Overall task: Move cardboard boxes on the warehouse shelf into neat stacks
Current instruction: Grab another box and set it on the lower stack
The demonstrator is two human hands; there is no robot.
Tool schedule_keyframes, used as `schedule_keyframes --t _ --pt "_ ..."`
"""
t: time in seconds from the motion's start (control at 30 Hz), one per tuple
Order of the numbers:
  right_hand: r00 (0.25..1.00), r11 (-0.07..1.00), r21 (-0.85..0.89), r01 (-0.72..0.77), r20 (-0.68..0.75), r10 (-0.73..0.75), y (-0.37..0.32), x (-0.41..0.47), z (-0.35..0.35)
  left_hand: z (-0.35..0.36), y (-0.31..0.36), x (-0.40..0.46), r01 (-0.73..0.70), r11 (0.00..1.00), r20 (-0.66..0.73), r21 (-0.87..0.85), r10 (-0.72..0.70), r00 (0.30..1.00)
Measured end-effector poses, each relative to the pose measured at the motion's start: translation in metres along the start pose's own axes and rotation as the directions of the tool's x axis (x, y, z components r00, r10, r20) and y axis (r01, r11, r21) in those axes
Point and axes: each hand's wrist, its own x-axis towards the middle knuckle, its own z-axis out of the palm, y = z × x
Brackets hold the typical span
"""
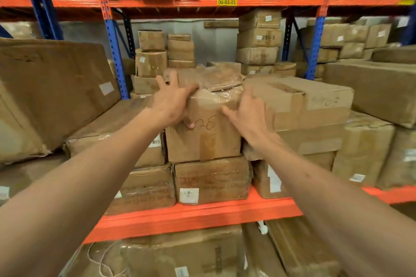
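A taped cardboard box with handwritten numbers on its front sits on top of another box on the middle shelf. My left hand lies spread over the box's top left corner, thumb down on its front face. My right hand rests with fingers apart against the box's right top edge, in the gap beside a wide taped box. A crumpled plastic-wrapped bundle lies on top of the box behind my fingers.
The orange shelf beam runs across below the stack. A large leaning carton fills the left. Stacks of smaller boxes stand at the back, and blue uprights frame the bay. More cartons sit on the lower level.
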Motion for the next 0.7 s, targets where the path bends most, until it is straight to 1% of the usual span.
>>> schedule_keyframes --t 0.03,0.07,0.1,0.13,0.17,0.23,0.27,0.3,0.33,0.4,0.43,0.57,0.7 --pt "0.994 0.995 0.002 0.099 -0.055 -0.099 -0.006 0.015 -0.013 0.001 -0.001 0.002 -0.008 1.0 -0.008 0.019 0.008 1.0" --pt "0.983 0.983 -0.008 0.182 -0.038 -0.182 -0.013 0.032 -0.025 -0.001 -0.002 0.005 -0.009 0.999 -0.002 0.031 0.009 1.0" --pt "0.97 0.969 -0.037 0.243 0.036 -0.242 -0.018 0.049 -0.036 -0.006 -0.003 0.01 -0.001 0.999 0.02 0.037 0.001 1.0" --pt "0.951 0.956 -0.076 0.285 0.147 -0.272 -0.023 0.063 -0.044 -0.012 -0.004 0.014 0.019 1.0 0.06 0.024 -0.021 0.998" --pt "0.925 0.945 -0.113 0.307 0.272 -0.267 -0.026 0.074 -0.048 -0.017 -0.007 0.019 0.048 0.999 0.112 -0.005 -0.047 0.993" --pt "0.841 0.925 -0.17 0.34 0.494 -0.218 -0.025 0.085 -0.043 -0.026 -0.012 0.028 0.072 0.996 0.205 -0.059 -0.058 0.977" --pt "0.796 0.909 -0.196 0.368 0.572 -0.199 -0.022 0.085 -0.035 -0.027 -0.016 0.03 0.057 0.996 0.222 -0.071 -0.04 0.974" --pt "0.767 0.898 -0.209 0.387 0.613 -0.187 -0.019 0.083 -0.025 -0.027 -0.019 0.031 0.034 0.997 0.22 -0.076 -0.016 0.975" --pt "0.765 0.901 -0.201 0.385 0.615 -0.19 -0.015 0.079 -0.016 -0.026 -0.022 0.031 0.013 0.997 0.212 -0.079 0.004 0.977" --pt "0.805 0.919 -0.148 0.366 0.545 -0.233 -0.007 0.069 -0.004 -0.023 -0.025 0.028 -0.02 0.994 0.199 -0.111 0.042 0.979" --pt "0.815 0.915 -0.135 0.38 0.518 -0.262 -0.004 0.067 -0.002 -0.022 -0.025 0.025 -0.031 0.99 0.191 -0.137 0.057 0.98" --pt "0.807 0.885 -0.123 0.448 0.481 -0.342 0.003 0.06 -0.007 -0.024 -0.021 0.015 -0.048 0.981 0.163 -0.189 0.08 0.983" --pt "0.783 0.84 -0.131 0.526 0.461 -0.418 0.011 0.065 -0.008 -0.027 -0.019 0.015 -0.063 0.977 0.171 -0.201 0.099 0.98"
